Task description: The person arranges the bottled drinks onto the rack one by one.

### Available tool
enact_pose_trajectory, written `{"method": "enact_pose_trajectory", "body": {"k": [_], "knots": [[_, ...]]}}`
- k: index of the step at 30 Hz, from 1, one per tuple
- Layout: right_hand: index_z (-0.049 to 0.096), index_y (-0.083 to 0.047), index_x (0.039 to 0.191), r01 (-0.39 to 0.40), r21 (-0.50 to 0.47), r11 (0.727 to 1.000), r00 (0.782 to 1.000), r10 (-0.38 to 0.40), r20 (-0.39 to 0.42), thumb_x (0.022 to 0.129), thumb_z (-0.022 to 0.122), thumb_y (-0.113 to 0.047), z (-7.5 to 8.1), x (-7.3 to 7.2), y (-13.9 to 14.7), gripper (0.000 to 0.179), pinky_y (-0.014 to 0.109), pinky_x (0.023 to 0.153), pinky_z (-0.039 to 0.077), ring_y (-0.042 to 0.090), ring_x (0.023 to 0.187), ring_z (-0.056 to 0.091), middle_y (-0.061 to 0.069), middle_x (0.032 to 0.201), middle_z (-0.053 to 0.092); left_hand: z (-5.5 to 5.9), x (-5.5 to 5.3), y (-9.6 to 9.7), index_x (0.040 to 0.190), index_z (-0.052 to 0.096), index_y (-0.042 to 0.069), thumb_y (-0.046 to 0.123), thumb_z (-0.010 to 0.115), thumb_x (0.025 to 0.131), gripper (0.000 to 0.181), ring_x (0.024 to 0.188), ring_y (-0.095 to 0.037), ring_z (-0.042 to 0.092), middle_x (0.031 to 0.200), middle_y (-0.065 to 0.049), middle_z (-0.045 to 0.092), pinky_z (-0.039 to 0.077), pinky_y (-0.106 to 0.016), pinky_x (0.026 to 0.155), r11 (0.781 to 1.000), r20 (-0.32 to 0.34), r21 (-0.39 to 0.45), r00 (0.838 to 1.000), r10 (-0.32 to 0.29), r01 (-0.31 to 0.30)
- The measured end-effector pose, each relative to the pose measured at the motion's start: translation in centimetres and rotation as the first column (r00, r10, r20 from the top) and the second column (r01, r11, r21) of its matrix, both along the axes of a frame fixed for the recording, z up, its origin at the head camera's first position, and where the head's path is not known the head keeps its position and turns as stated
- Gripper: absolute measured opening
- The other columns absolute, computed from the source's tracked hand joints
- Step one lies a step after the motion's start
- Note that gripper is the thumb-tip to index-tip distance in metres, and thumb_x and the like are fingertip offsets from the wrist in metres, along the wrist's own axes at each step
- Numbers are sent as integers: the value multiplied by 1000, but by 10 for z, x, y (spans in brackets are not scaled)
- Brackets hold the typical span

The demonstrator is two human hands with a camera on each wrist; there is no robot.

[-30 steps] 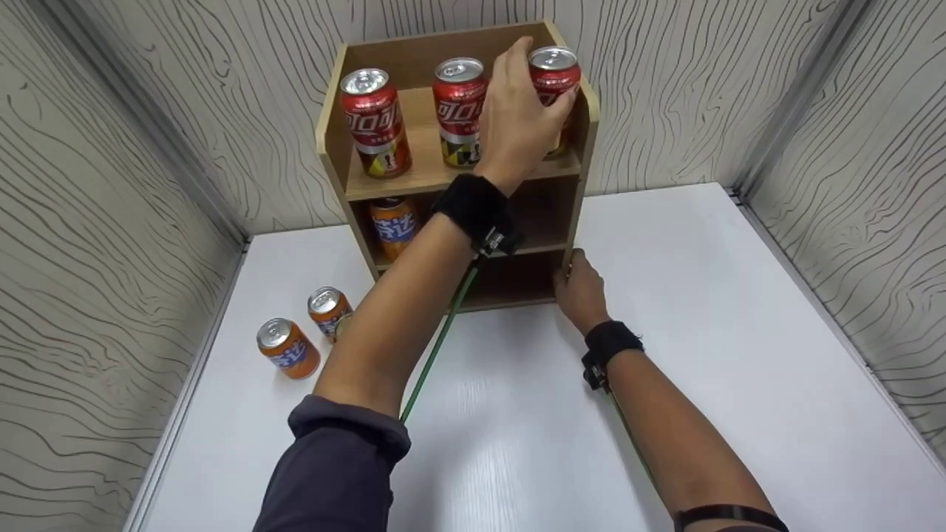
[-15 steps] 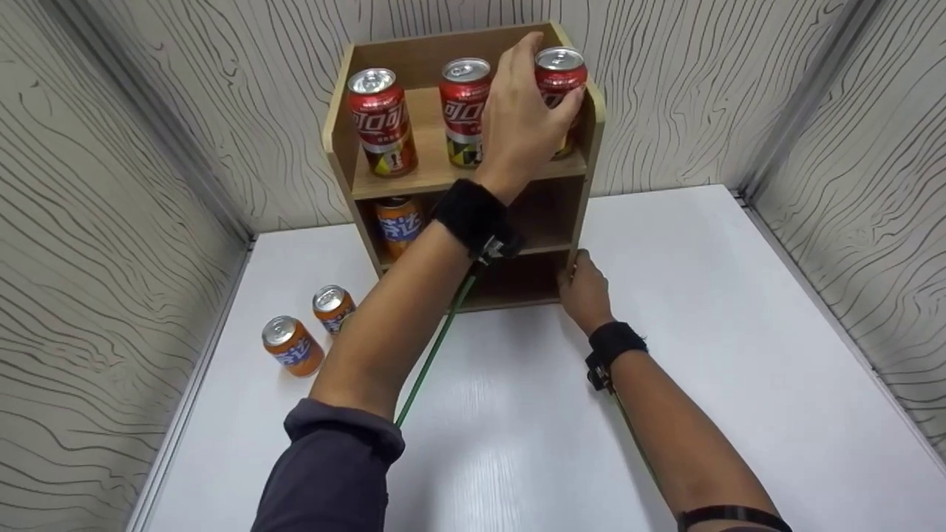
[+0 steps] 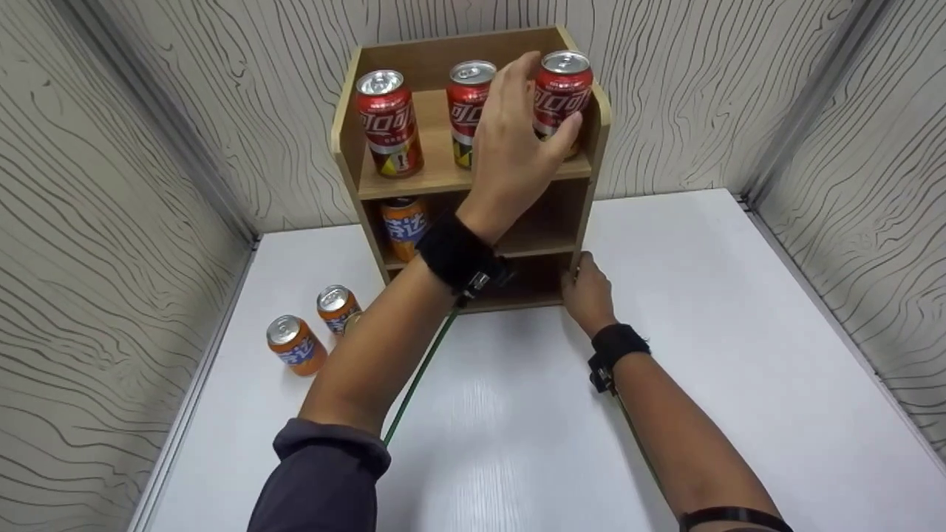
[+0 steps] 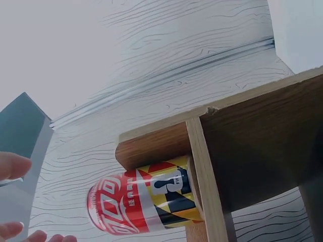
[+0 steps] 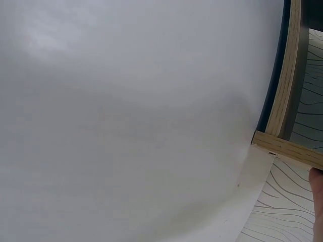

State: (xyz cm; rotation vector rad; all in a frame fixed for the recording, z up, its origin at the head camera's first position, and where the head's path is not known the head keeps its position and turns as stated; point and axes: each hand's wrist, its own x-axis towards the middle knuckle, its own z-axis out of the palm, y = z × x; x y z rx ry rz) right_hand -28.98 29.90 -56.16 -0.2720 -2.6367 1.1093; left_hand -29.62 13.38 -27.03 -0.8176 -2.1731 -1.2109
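A small wooden shelf point(image 3: 414, 186) stands against the back wall, with three red cola cans upright on its top level. My left hand point(image 3: 514, 140) is beside the right cola can point(image 3: 562, 100), thumb and fingers spread apart. In the left wrist view, that cola can point(image 4: 146, 199) stands on the board with a gap between it and my fingertips point(image 4: 12, 166). The middle cola can point(image 3: 467, 111) is partly behind my hand; the left cola can point(image 3: 389, 125) shows fully. Low down, my right hand point(image 3: 589, 294) grips the shelf's right side panel point(image 5: 287, 146).
An orange soda can point(image 3: 405, 227) stands on the middle level, at its left. Two more orange soda cans, one nearer point(image 3: 297, 347) and one farther point(image 3: 337, 307), stand on the white table point(image 3: 473, 443) left of the shelf. Patterned walls point(image 3: 813, 96) enclose the table.
My left hand has let go of the right cola can and drawn back slightly toward me and down. The right hand keeps its hold on the shelf.
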Motion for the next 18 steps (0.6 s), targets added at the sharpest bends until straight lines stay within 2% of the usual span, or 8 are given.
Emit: {"method": "enact_pose_trajectory", "body": {"k": [5, 12, 18], "knots": [[48, 8, 137, 2, -8, 1000, 1000, -2, 13, 107, 52, -14, 2, 2, -1, 37, 55, 99, 58, 46, 121, 67, 31, 131, 64, -10, 9, -10, 153, 44, -2, 28, 77, 96, 72, 144, -25, 51, 154, -17, 51, 38, -21, 121, 1000, -8, -12, 1000, 6, -6], [48, 8, 134, 2, 15, 1000, 1000, -2, 0, 107, 51, -15, -2, -1, 1, 36, 55, 96, 58, 46, 118, 69, 32, 127, 66, -33, 18, -22, 150, 47, -2, 25, 80, 94, 71, 136, -26, 58, 151, -18, 54, 47, -25, 114, 998, 8, 56, 1000, -5, 4], [49, 8, 133, 8, 11, 1000, 1000, -8, -1, 106, 51, -15, -4, -2, 2, 35, 56, 95, 58, 46, 116, 69, 32, 126, 67, -53, 23, -32, 149, 47, -4, 22, 80, 93, 69, 133, -28, 60, 150, -19, 55, 50, -31, 115, 996, 16, 90, 1000, -22, 20]]}}
